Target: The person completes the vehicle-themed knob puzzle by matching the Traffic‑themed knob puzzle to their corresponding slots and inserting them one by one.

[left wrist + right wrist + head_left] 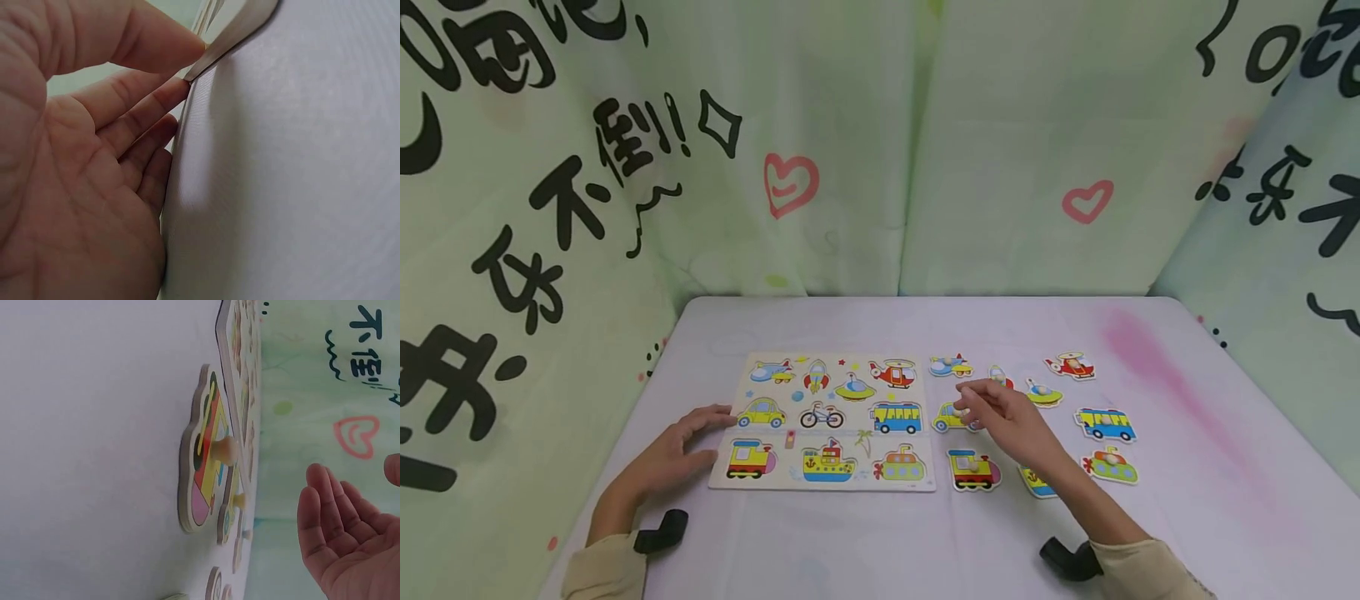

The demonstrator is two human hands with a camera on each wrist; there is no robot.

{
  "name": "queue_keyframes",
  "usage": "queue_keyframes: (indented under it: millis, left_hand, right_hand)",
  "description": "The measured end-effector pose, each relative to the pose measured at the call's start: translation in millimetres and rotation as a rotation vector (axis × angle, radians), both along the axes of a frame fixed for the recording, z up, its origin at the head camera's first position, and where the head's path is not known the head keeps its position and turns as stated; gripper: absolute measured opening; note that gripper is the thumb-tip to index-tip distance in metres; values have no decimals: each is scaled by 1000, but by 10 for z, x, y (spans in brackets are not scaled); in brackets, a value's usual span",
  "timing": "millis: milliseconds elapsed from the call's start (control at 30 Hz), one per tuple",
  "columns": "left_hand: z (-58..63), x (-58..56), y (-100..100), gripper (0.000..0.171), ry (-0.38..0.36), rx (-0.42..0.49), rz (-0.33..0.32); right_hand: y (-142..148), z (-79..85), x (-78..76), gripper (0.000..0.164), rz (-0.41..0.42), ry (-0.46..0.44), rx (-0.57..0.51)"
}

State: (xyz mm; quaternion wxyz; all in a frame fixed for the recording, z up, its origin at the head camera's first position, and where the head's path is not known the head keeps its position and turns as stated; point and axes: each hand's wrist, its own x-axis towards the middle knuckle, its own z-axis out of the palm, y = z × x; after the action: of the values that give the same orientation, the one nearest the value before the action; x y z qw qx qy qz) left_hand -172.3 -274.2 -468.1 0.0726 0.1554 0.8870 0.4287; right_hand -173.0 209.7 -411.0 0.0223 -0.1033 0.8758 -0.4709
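Observation:
A wooden puzzle board (865,450) lies flat, printed with vehicles such as a bus, a bicycle and a ship. My left hand (677,454) rests at its left side, with fingertips and thumb touching the board's edge (234,31) in the left wrist view. My right hand (1011,421) hovers above the loose knobbed pieces, closest to the yellow car piece (946,419). Nothing is between its thumb and loosely bent fingers in the right wrist view. Below that hand lie the train piece (203,469) with its wooden knob and the partly covered ship piece (1037,483).
More loose pieces lie right of the board: an airplane (951,366), a half-hidden rocket (1000,377), a flying saucer (1043,394), a helicopter (1071,366), a bus (1105,425) and a submarine (1108,467). A printed curtain (850,250) hangs behind the white table (820,550).

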Motion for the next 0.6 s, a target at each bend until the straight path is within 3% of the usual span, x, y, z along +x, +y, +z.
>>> queue_keyframes:
  millis: [233,600]
  left_hand:
    - [-1,23,12,43,17,9,-7]
    - [-2,15,6,37,44,3,-6]
  right_hand:
    - [-2,39,-229,49,-37,-104,12]
    - [-15,66,-528,49,-26,-113,35]
